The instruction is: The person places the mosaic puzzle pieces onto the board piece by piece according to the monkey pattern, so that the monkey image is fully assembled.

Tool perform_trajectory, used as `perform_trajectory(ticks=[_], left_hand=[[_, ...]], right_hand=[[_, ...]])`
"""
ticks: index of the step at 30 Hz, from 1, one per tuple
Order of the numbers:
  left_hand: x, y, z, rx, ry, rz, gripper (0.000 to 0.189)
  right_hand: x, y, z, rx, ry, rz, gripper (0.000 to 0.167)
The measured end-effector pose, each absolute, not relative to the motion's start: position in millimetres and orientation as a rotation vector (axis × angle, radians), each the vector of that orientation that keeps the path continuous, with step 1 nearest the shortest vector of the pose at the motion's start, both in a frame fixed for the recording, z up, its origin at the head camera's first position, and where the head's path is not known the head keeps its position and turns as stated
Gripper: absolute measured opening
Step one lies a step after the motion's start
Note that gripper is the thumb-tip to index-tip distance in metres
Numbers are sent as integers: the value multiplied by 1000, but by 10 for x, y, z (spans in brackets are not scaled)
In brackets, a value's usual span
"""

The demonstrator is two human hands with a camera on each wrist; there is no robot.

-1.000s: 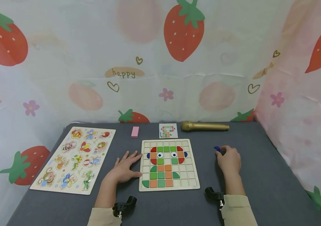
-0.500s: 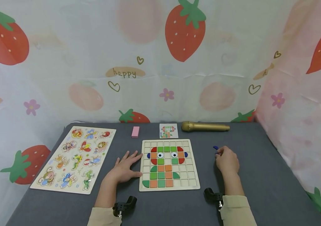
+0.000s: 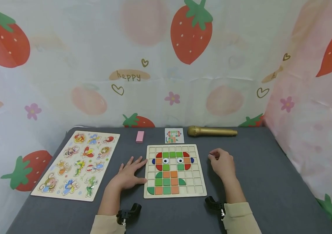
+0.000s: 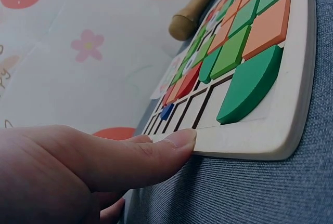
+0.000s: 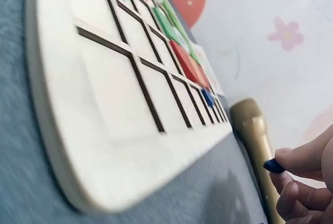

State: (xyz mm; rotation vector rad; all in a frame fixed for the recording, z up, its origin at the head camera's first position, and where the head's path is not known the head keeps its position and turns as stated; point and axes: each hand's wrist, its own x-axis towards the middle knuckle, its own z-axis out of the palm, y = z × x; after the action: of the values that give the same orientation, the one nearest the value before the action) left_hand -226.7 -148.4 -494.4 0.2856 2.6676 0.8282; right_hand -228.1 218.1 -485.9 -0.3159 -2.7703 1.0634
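Note:
A pale wooden grid board bears several coloured tiles arranged as a figure with two eyes. My left hand lies spread at its left side, and in the left wrist view the thumb touches the board's edge. A rounded dark green tile sits in the near corner cell there. To the right of the board, my right hand is raised over the table. Its thumb and forefinger pinch a small dark blue tile, clearest in the right wrist view; the fingers mostly hide it in the head view.
Behind the board lie a printed pattern card, a pink block and a gold microphone. A picture puzzle board with insects and animals lies at the left. Strawberry-print cloth rises behind the table.
My right hand has moved left, closer to the board, with the blue tile turned in its fingertips. The left hand has stayed at the board's left edge.

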Motion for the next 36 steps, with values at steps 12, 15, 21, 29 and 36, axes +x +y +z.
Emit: perform_trajectory(ticks=[12,15,21,29,36], left_hand=[[-2262,-1486,-4911,293,2663,833,81],[-2267,-1489,-4922,290,2661,828,81],[-2280,-1493,-4939,291,2658,826,82],[-2284,-1496,-4940,293,2663,832,82],[-2279,-1495,-4934,301,2657,831,81]], right_hand=[[-2269,1809,-4758,-140,-2730,1280,19],[-2246,1722,-4735,-101,-2724,1310,18],[-2214,1562,-4718,-26,-2718,1315,13],[-2164,1286,-4742,111,-2731,1424,8],[-2089,1075,-4785,218,-2754,1516,4]])
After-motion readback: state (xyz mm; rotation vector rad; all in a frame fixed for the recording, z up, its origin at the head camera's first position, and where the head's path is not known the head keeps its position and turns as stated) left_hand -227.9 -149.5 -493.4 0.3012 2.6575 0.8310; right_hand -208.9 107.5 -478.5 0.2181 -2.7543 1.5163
